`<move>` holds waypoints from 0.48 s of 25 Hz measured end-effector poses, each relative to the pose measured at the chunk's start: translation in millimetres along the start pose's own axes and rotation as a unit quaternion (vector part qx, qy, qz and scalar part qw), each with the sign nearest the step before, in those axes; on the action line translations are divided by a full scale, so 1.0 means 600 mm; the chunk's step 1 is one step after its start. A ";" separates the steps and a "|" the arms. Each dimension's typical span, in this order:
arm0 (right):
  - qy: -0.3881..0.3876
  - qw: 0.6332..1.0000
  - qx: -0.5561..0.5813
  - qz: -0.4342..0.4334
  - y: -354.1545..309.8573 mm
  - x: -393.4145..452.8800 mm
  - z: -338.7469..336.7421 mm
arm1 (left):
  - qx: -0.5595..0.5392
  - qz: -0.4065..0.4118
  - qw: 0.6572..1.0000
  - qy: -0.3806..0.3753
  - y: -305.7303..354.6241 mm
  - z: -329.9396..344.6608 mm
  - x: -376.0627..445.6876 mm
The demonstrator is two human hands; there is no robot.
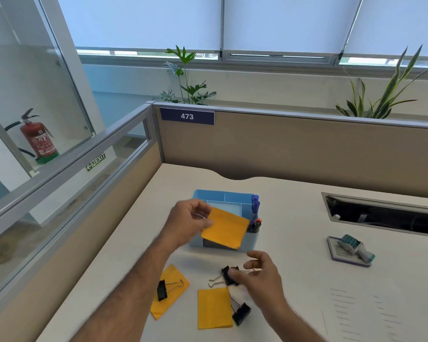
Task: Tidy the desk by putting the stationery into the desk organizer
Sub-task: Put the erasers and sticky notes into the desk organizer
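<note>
Now: left hand (188, 222) pinches a yellow-orange sticky-note pad (225, 227) by its left edge, thumb on top, pad tilted over the front of the light-blue plastic desk organizer (223, 196), which stands mid-table toward the back edge. Blue and black capped markers (255, 213) stand upright in the organizer's right compartment.

Right hand (260, 272) hovers low over a black binder clip with silver wire handles (229, 276) near the front edge, fingers loosely curled; cannot tell whether it grips the clip or only touches it.

Also waiting at the front: a second yellow-orange pad with a black clip clamped on it (168, 290), front left; a third yellow-orange pad (214, 308) with another black clip (241, 313) just beside its right edge.

Judgement: step in hand is dropping the held pad into an open compartment. To do well: level the pad, line it up with the wide middle tray, keep clear of the markers, release only once the lower edge is inside the wall. The organizer looks light, so avoid nudging it.
</note>
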State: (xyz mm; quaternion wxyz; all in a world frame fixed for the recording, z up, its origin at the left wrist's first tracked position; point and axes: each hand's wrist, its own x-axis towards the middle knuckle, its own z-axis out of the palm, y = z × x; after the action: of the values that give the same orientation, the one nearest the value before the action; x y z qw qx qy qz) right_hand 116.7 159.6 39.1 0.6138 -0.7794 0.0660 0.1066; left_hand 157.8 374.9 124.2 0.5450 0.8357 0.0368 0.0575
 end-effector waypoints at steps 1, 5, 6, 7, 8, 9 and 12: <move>-0.018 0.994 -0.095 -0.059 0.008 -0.007 0.004 | 0.031 0.025 0.998 0.046 0.005 -0.009 0.013; -0.209 0.840 -0.440 -0.240 0.032 -0.014 0.029 | 0.130 0.112 0.969 0.178 0.032 -0.036 0.076; -0.223 0.801 -0.491 -0.258 0.035 -0.010 0.035 | 0.160 0.129 0.960 0.188 0.035 -0.037 0.091; -0.230 0.774 -0.525 -0.269 0.035 -0.006 0.041 | 0.192 0.140 0.953 0.186 0.037 -0.037 0.105; -0.234 0.756 -0.545 -0.276 0.033 -0.003 0.047 | 0.223 0.142 0.948 0.175 0.037 -0.035 0.117; -0.238 0.745 -0.557 -0.278 0.031 -0.001 0.052 | 0.251 0.138 0.945 0.159 0.036 -0.032 0.128; -0.244 0.741 -0.566 -0.266 0.028 0.006 0.057 | 0.299 0.118 0.939 0.126 0.028 -0.021 0.150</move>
State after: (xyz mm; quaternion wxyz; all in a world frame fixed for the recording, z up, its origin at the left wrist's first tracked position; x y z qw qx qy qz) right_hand 113.0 189.2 14.7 0.0580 -0.9168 -0.3683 0.1431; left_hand 245.5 390.8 149.6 0.2506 0.9442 0.0218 0.2126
